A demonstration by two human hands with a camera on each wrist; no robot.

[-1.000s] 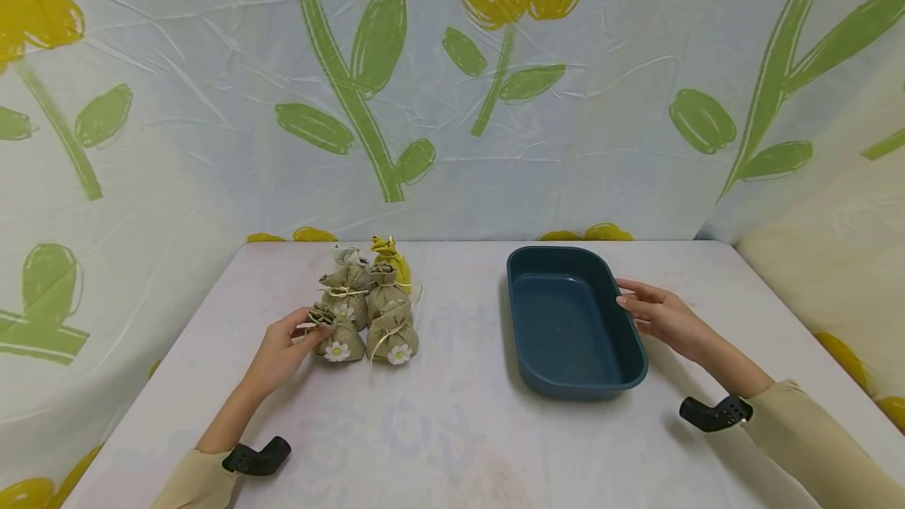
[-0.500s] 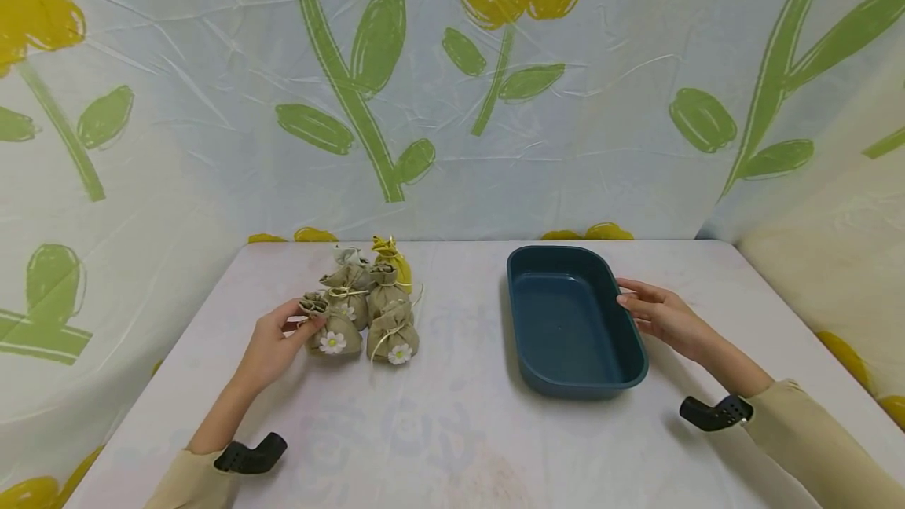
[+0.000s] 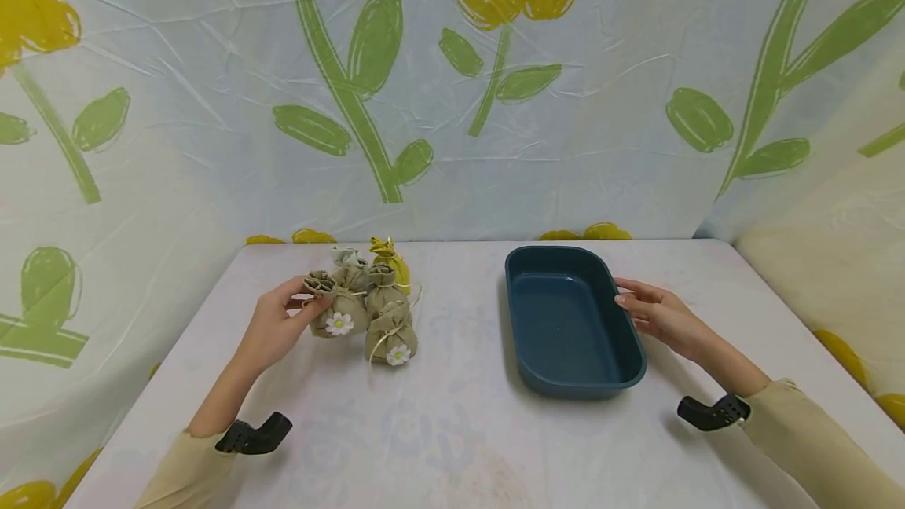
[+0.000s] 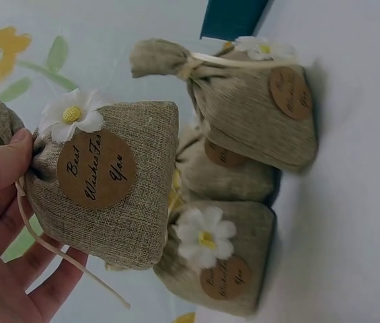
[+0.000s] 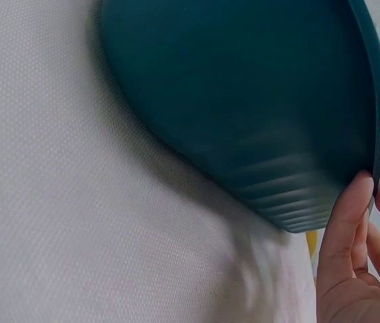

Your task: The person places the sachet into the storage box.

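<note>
My left hand (image 3: 274, 327) pinches the gathered neck of a grey-brown cloth sachet (image 4: 153, 145) between thumb and fingers. The sachet hangs tilted above the table, with a white flower, a cord and a round "Best Wishes For You" label. Just beyond it stand more sachets of the same cloth (image 3: 392, 336), plus a yellow pouch (image 3: 397, 267) and a pale pouch (image 3: 346, 256) at the back. On the right, my right hand (image 3: 668, 320) grips the rim of a dark teal plastic tub (image 3: 576, 320). In the right wrist view the thumb (image 5: 348, 222) presses its outer wall.
The white table (image 3: 452, 430) runs back to a hanging sheet (image 3: 580, 124) printed with yellow flowers and green leaves. Bare table lies between the sachets and the tub. A black wrist device (image 3: 254, 434) is strapped on each forearm.
The left hand has lifted the front-left sachet off the table, first shifting slightly left, then up. The right hand and tub have stayed put.
</note>
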